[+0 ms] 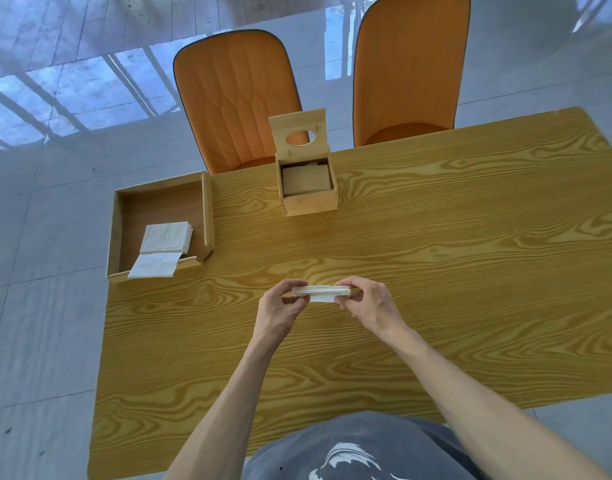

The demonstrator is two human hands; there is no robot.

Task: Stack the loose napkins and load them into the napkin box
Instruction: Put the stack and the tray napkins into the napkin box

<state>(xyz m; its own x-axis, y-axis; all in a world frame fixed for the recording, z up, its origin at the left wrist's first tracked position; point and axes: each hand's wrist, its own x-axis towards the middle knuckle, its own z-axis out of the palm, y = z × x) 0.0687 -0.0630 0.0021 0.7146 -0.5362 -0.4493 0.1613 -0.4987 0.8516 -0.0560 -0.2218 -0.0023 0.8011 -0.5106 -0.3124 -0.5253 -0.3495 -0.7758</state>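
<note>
A flat stack of white napkins [321, 292] is held level just above the table's middle. My left hand [280, 306] pinches its left end and my right hand [366, 301] pinches its right end. The wooden napkin box [309, 202] stands at the far edge of the table, its lid with a round hole tipped up and open, and napkins lie inside it. More loose white napkins [166, 237] rest in a wooden tray [121, 216] at the far left, one of them [154, 265] hanging over the tray's near rim.
The wooden table [436, 271] spans the view. Two orange chairs [235, 98] [408, 71] stand behind its far edge. The tray overhangs the table's left edge above a grey tiled floor.
</note>
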